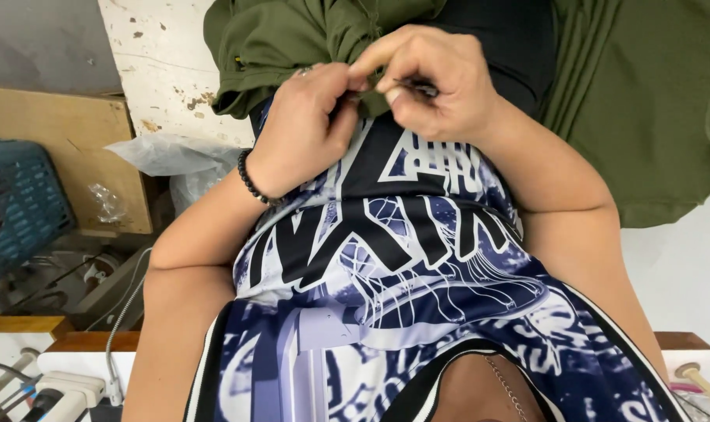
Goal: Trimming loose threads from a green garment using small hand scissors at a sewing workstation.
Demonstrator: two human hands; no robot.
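A blue-and-white printed jersey [386,273] fills the foreground; beyond it, left hand [304,129] and right hand [429,82] pinch an olive-green garment [292,39] at its bunched edge, likely soft, light, best gripped near the hem.

A garment workshop is indicated by heaped olive-green fabric [636,101], a sewing machine [66,391], a thread spool [695,375], a plastic crate [19,203] and a worn wooden bench [58,133].
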